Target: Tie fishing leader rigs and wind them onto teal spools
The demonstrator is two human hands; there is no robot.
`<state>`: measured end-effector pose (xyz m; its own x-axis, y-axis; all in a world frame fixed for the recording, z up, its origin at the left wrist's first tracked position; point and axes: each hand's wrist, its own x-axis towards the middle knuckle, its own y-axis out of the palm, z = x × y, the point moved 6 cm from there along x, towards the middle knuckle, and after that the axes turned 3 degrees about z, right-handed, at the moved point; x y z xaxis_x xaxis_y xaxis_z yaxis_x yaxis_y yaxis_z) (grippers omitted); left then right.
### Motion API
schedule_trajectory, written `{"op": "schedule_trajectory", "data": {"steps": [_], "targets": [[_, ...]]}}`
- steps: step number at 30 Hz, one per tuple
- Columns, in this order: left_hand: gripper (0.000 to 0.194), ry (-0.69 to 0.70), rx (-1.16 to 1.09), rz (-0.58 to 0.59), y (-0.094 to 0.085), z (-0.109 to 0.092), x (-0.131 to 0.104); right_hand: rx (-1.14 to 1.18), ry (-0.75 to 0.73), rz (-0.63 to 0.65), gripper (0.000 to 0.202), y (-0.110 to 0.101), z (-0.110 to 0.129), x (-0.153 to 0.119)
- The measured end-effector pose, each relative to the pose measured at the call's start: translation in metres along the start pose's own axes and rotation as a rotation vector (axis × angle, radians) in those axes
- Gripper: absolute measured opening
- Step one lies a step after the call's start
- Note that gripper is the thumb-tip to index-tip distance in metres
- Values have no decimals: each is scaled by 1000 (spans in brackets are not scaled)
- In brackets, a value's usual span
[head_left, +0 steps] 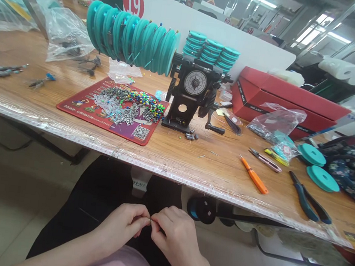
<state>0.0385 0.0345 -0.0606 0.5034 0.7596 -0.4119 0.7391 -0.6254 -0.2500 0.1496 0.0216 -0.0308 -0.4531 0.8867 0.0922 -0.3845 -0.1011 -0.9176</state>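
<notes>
Both hands are low over the lap, in front of the table edge, with their fingertips meeting. My left hand [125,226] is closed in a pinch, and my right hand [175,232] pinches right beside it. Something tiny shows between the fingertips, too small to name. Beyond them on the table stands a black winding machine [189,91] with a dial and a crank. A row of teal spools [133,39] extends from its left side. The red mat [101,119] bears a pile of colored beads [148,103] and small metal pieces [124,115].
An orange-handled tool [254,177], a thin cutter [266,160] and dark blue pliers [308,201] lie at the right. Behind are a red box [285,99] and stacked teal spools [212,49]. Plastic bags [65,33] lie at the left. The table edge [165,175] runs just beyond my hands.
</notes>
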Motion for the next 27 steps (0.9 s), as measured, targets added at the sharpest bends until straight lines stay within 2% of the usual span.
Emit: {"op": "schedule_trajectory", "data": {"steps": [7,9,10,12,15,17,18,21,23,25,27], "targets": [[17,8,-97,45,0,8,-2,-9,33,-8,12,0,-2,2],[29,-21,-107,27,-8,16,-5,20,65,-13,12,-2,-6,2],[29,-29,-67,3,-15,20,-8,34,85,-13,12,-3,-8,2],[14,-29,49,-40,-29,25,-14,55,123,-12,12,-5,-13,2],[24,-86,25,5,-43,32,-25,75,177,2,11,-4,-20,2],[24,-106,-159,-8,-48,30,-31,102,207,39,11,0,-22,3],[24,-90,-290,-53,-51,27,-33,120,216,60,12,3,-22,3],[25,18,-821,-207,-52,16,-33,166,224,106,12,10,-18,6],[25,80,-1153,-224,-46,12,-29,168,216,110,12,12,-14,8],[25,89,-1319,-232,-41,16,-25,147,199,87,11,12,-11,10],[27,42,-1329,-252,-40,25,-22,122,167,43,10,10,-10,10]]}}
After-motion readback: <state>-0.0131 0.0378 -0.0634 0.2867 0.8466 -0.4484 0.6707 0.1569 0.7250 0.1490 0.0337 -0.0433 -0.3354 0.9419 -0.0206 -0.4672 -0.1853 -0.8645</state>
